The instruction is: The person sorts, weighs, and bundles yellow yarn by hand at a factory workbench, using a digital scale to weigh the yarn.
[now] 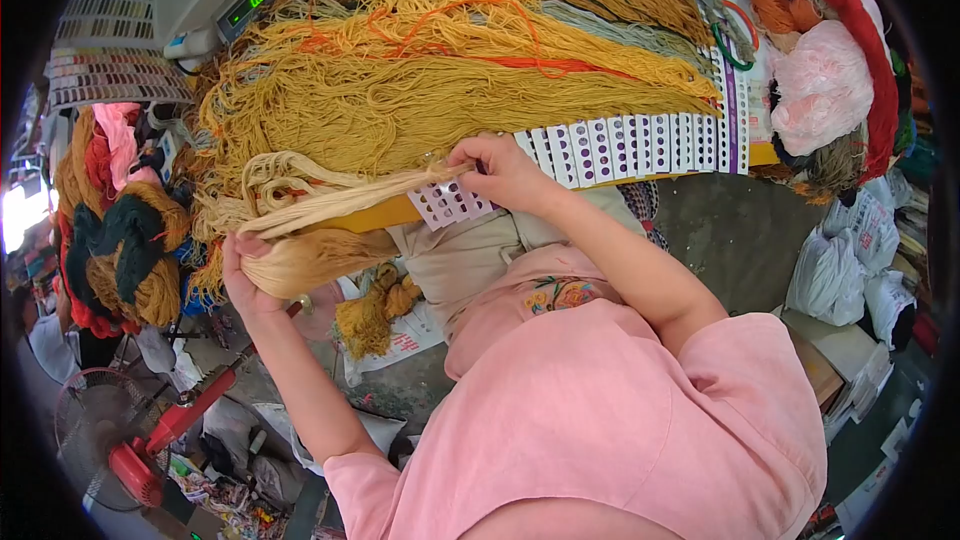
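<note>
A skein of pale cream thread [350, 202] is stretched between my hands along the table's front edge. My left hand [250, 275] is closed around its left end, where a smooth tan loop of the same thread [325, 258] hangs below the edge. At the other end, my right hand [492, 168] pinches the skein between thumb and fingers, just above a white card with purple dots [450, 202]. Behind both hands lies a wide bed of olive-gold thread [340, 105], with yellow-orange thread [450, 30] beyond it.
A scale [260, 0] with a green display stands at the back left. Scissors [728, 30] lie at the back right near pink yarn [825, 80]. Dotted cards [620, 148] line the table edge. A red fan [140, 470] stands on the lower left; plastic bags [835, 275] sit right.
</note>
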A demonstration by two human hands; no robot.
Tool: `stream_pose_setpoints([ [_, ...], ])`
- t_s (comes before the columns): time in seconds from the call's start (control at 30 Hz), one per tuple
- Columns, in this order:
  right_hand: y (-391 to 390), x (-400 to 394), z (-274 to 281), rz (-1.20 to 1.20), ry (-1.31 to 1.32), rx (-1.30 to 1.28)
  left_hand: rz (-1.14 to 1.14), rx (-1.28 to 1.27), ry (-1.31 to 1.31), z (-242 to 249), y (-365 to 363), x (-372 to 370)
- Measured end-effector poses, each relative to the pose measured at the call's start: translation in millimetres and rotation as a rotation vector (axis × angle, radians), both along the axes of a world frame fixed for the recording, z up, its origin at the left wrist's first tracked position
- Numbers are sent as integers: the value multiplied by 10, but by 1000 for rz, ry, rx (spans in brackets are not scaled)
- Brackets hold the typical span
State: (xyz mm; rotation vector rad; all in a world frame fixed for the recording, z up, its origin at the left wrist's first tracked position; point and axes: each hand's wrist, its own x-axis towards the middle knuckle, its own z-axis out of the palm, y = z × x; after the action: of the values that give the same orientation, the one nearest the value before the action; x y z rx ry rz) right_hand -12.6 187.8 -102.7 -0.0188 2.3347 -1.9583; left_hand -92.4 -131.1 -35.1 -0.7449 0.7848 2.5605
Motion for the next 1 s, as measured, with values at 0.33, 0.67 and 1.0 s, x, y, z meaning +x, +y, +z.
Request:
stream_pose_setpoints([
  [0.33,-13,-24,-125,-8,313,36,-819,-972,631,-635,1529,548],
  [0.67,-72,26,-58,-118,136,288,-774,-896,261,-376,1247,186],
  [1.0,-156,46,-15,-124,186,535,-58,-628,243,549,81,-50],
])
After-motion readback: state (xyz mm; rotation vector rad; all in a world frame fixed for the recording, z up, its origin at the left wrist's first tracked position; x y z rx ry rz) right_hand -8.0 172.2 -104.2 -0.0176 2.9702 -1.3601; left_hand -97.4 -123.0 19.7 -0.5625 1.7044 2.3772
